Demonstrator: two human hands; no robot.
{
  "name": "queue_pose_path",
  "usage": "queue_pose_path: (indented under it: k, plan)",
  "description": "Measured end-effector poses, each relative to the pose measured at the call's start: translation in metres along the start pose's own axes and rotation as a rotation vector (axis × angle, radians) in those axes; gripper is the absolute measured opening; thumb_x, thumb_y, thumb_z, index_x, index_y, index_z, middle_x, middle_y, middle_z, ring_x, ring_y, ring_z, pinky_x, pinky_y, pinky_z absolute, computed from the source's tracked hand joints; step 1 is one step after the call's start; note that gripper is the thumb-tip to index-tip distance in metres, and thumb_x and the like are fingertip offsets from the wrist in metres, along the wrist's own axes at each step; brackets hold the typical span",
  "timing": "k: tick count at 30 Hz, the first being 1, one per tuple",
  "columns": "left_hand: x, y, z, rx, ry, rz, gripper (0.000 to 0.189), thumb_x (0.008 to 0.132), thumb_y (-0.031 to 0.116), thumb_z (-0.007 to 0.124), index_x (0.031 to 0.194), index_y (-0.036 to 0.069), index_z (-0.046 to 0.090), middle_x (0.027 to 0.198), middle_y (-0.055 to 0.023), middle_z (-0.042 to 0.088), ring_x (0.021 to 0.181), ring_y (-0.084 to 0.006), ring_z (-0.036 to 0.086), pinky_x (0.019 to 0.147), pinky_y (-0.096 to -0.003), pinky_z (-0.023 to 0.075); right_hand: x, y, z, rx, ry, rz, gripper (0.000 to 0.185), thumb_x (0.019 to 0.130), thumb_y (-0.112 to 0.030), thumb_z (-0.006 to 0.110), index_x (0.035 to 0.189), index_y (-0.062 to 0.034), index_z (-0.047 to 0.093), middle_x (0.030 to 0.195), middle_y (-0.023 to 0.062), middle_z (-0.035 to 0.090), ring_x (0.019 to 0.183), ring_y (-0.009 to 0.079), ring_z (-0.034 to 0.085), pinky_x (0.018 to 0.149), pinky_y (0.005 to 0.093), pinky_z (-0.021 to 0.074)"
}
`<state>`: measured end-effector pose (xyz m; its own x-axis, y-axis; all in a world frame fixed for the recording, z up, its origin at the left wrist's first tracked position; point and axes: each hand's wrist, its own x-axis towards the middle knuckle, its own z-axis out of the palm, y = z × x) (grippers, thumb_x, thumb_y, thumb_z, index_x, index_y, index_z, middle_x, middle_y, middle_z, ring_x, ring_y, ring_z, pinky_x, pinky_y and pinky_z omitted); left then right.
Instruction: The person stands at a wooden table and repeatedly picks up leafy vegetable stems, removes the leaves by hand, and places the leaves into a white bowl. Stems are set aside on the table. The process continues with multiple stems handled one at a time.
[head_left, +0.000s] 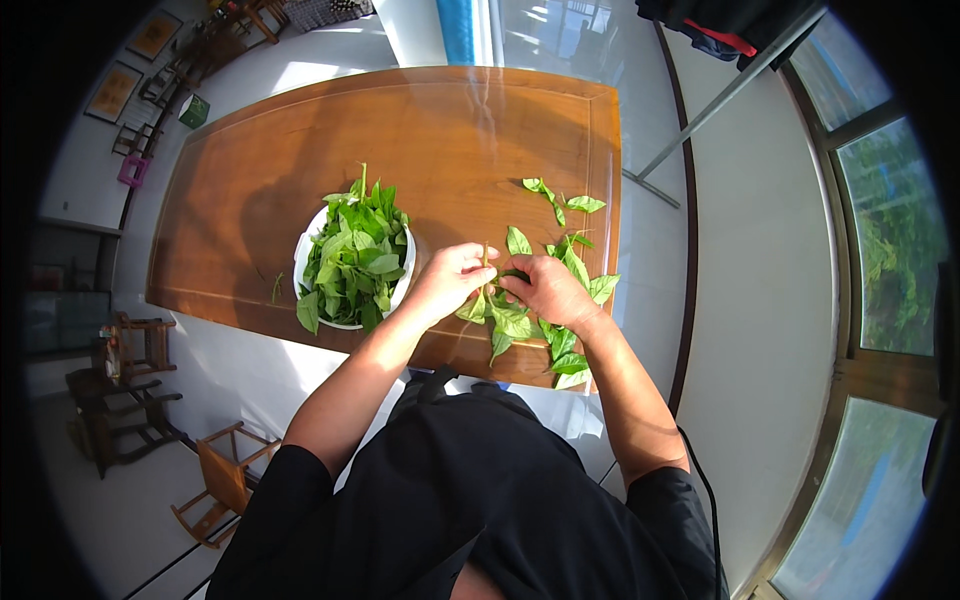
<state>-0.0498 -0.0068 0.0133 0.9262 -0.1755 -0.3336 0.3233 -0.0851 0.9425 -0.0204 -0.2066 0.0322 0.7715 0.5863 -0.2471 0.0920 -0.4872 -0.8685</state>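
Note:
My left hand (454, 277) pinches a leafy green stem (486, 261) upright between thumb and fingers. Against it, my right hand (549, 285) has its fingers closed on the leafy part of the same sprig; the exact grip is partly hidden. Broad leaves (512, 321) of the sprig hang below both hands. Left of my hands stands a white round container (409, 262), heaped with leafy green stems (356, 251). Loose leaves (564, 341) lie on the table around and below my right hand, and a few more leaves (585, 203) lie farther up.
The brown wooden table (450, 135) has its right edge just past the loose leaves. A small green scrap (277, 286) lies left of the container. A wooden chair (225, 480) stands at lower left. To the right, a metal rack pole (720, 105) rises beside the wall and windows.

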Motion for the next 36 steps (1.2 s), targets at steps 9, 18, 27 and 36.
queue_pose_path:
  k: [9,18,27,36]
  plan:
    - [0.001,0.019,-0.017,0.156,-0.175,-0.038,0.024,0.091,0.005,0.064,0.113,-0.006,0.063,0.085,-0.0091,0.071,0.069,-0.0089,0.060,0.059,-0.0243,0.0480,0.032,0.011,-0.057,0.156,0.006,0.032,0.013,0.096,-0.012,0.062,0.097,0.0016,0.065,0.071,0.0002,0.061,0.064,0.0080,0.055,0.062,0.0263,0.0479]
    - [0.001,0.013,-0.030,-0.220,0.133,-0.082,0.010,0.093,0.010,0.067,0.096,0.001,0.064,0.085,-0.0071,0.067,0.072,-0.0119,0.064,0.060,-0.0249,0.0530,0.057,0.069,-0.047,-0.529,0.562,-0.135,0.047,0.093,-0.034,0.065,0.126,-0.0009,0.062,0.112,0.0196,0.069,0.103,0.0368,0.066,0.090,0.0395,0.0513]
    - [0.000,0.019,-0.022,-0.166,0.205,0.012,0.014,0.092,0.012,0.070,0.087,0.002,0.061,0.077,-0.0046,0.066,0.061,-0.0087,0.060,0.052,-0.0209,0.0486,0.008,-0.036,0.012,-0.220,0.142,-0.236,0.041,0.093,-0.039,0.063,0.113,-0.0029,0.065,0.100,0.0178,0.071,0.095,0.0366,0.066,0.083,0.0449,0.0524]
    - [-0.014,0.001,-0.012,0.065,0.060,0.070,0.022,0.099,0.019,0.060,0.112,0.001,0.061,0.079,-0.0022,0.064,0.064,-0.0071,0.058,0.054,-0.0222,0.0476,0.002,-0.023,0.010,-0.149,-0.040,-0.149,0.028,0.098,-0.031,0.058,0.102,-0.0059,0.068,0.088,0.0201,0.068,0.084,0.0392,0.064,0.075,0.0462,0.0503]
